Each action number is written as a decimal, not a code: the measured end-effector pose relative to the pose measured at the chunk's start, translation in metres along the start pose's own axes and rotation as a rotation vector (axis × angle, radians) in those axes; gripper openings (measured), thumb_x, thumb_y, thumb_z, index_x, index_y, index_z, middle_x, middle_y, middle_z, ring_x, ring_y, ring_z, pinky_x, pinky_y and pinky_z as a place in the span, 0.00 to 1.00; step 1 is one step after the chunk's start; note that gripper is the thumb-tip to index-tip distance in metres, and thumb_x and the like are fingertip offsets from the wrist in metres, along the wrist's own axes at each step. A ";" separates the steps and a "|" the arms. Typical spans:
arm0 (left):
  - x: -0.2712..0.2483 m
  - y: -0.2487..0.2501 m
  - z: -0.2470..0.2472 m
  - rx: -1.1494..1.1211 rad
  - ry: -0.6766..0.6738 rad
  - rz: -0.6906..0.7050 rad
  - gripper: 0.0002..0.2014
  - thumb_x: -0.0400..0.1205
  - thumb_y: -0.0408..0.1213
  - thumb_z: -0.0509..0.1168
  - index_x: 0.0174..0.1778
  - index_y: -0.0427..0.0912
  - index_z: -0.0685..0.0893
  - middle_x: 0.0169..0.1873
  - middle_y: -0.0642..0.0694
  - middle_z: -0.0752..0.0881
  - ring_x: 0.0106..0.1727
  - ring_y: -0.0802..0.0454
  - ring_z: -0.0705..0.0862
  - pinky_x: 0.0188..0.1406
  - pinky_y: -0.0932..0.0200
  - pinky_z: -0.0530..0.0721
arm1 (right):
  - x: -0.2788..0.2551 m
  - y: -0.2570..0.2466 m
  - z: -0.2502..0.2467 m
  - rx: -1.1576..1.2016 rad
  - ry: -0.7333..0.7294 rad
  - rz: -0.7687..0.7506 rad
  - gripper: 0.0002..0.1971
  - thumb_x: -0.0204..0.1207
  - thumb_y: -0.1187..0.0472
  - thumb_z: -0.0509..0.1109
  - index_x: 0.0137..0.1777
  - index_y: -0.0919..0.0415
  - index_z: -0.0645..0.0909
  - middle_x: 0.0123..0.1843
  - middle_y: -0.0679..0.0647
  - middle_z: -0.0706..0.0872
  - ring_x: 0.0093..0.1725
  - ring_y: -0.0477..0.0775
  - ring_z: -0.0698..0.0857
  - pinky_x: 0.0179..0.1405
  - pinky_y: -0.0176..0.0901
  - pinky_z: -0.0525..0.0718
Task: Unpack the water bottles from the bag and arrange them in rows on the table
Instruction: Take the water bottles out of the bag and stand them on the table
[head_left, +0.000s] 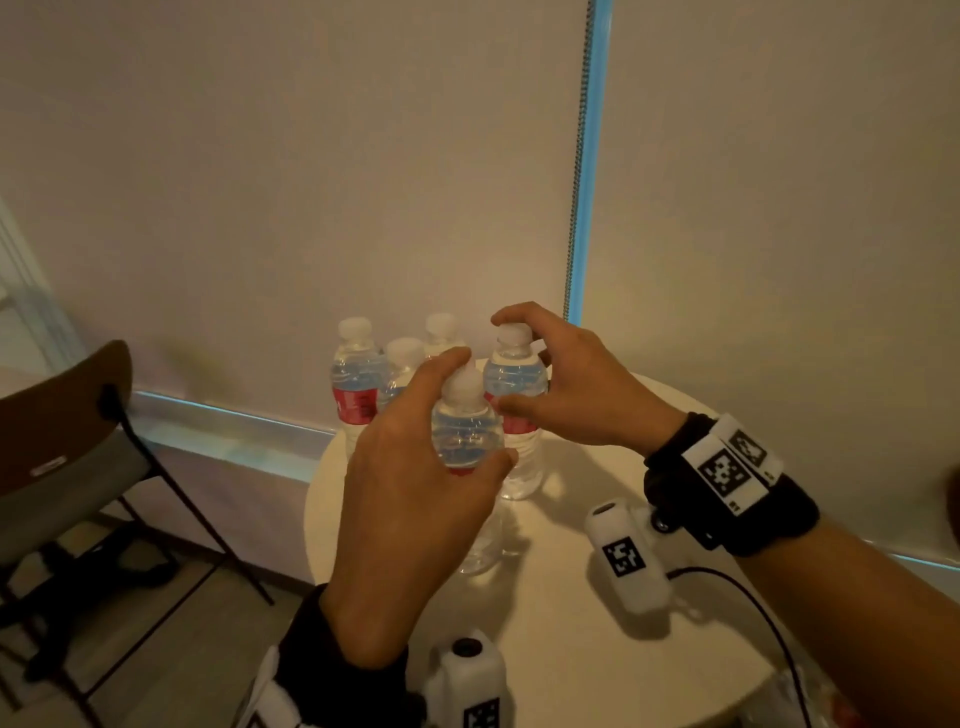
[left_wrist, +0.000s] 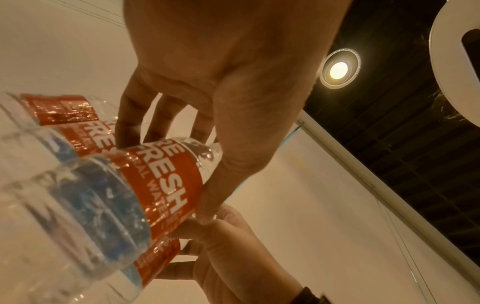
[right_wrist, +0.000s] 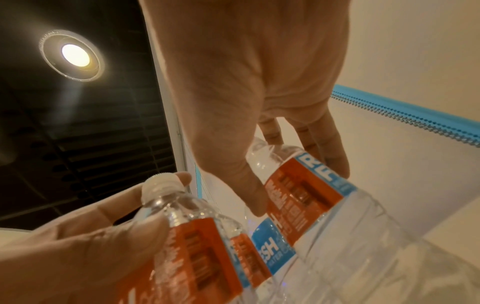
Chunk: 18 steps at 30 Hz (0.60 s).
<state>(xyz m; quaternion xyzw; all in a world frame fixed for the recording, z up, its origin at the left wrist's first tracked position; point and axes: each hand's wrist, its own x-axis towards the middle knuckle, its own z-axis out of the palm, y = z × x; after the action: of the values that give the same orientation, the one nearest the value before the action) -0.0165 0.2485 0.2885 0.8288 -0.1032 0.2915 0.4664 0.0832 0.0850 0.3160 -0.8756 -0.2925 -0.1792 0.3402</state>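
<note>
chair (head_left: 62, 447), roller blind (head_left: 311, 156), ceiling light (left_wrist: 338, 70)

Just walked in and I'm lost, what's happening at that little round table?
A person is setting out water bottles on the round table. The left hand grips the nearest bottle at its shoulder, and the right hand holds the bottle beside it by the top. Three more bottles stand upright behind them at the far edge. No bag is in view.

Around you: pale roller blinds (head_left: 311, 182) with a bead chain (head_left: 579, 156), blue light along their edges; a brown-backed chair (head_left: 57, 415) at left; a lit recessed ceiling lamp (right_wrist: 75, 55) overhead.
</note>
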 end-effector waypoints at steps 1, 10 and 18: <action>-0.001 0.000 -0.001 0.004 -0.006 -0.004 0.38 0.67 0.40 0.83 0.73 0.59 0.75 0.61 0.56 0.87 0.57 0.55 0.88 0.54 0.50 0.90 | 0.000 0.000 0.000 0.003 -0.002 0.001 0.34 0.66 0.57 0.83 0.71 0.51 0.72 0.60 0.52 0.84 0.52 0.52 0.84 0.52 0.47 0.87; -0.018 0.025 -0.010 0.369 0.043 0.051 0.49 0.65 0.65 0.76 0.81 0.51 0.67 0.73 0.40 0.78 0.69 0.34 0.77 0.66 0.30 0.77 | -0.037 0.006 -0.034 -0.029 0.050 0.125 0.43 0.66 0.48 0.83 0.79 0.47 0.66 0.71 0.49 0.75 0.58 0.43 0.79 0.47 0.24 0.80; -0.080 0.065 0.062 -0.042 -0.166 0.496 0.17 0.70 0.45 0.77 0.54 0.52 0.87 0.46 0.50 0.87 0.45 0.49 0.85 0.52 0.60 0.80 | -0.187 0.069 -0.123 -0.059 0.355 0.462 0.16 0.72 0.58 0.80 0.58 0.52 0.84 0.57 0.47 0.88 0.53 0.49 0.89 0.51 0.45 0.90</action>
<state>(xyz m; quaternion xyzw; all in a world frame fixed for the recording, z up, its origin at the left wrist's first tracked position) -0.0857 0.1536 0.2643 0.7894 -0.3472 0.3259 0.3875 -0.0299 -0.1152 0.2732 -0.8836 -0.0159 -0.2556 0.3921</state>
